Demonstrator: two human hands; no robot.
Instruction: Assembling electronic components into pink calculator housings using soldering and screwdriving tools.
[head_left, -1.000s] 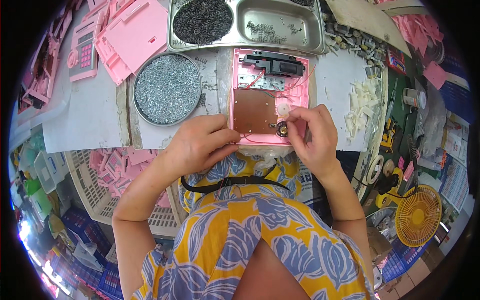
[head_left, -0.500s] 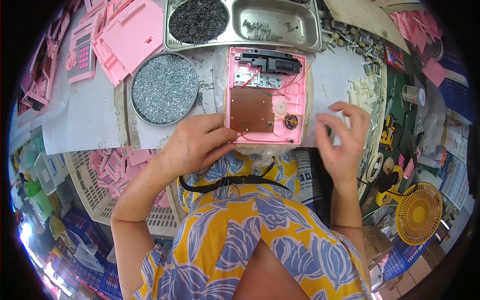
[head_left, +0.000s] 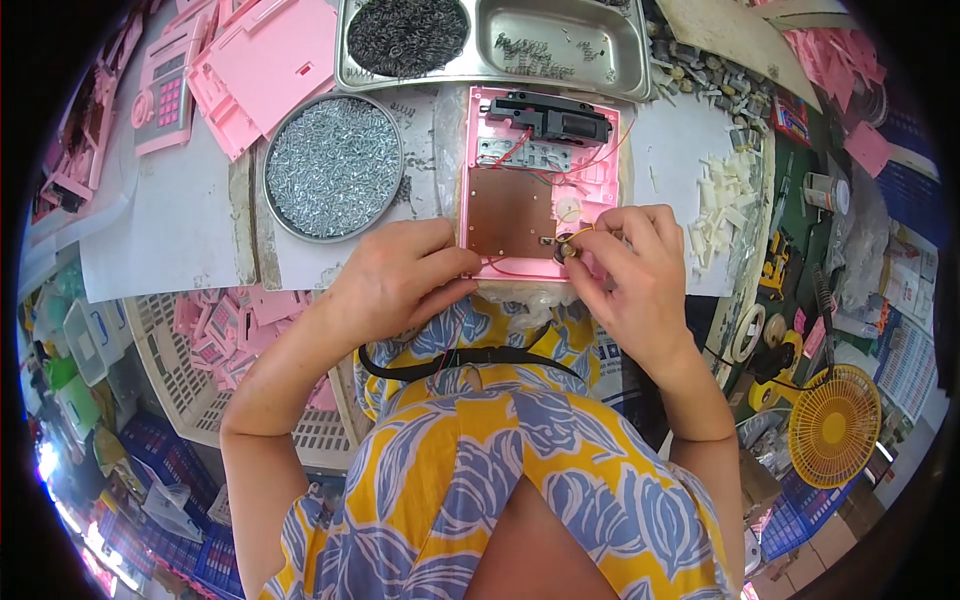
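Left hand (head_left: pixel 405 272) is clamping the near-left corner of the pink case (head_left: pixel 540 269). Right hand (head_left: pixel 638 268) is touching the speaker (head_left: pixel 565 247), which is sitting near-right inside; cannot tell whether fingers are pinching.

Steel tray (head_left: pixel 625 40) of dark springs (head_left: pixel 405 35), round dish (head_left: pixel 330 238) of silver screws (head_left: pixel 333 165), yellow fan (head_left: pixel 835 427) at right, white jar (head_left: pixel 825 193)

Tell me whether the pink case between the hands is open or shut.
The pink case is open: the brown board and black mechanism inside lie exposed.
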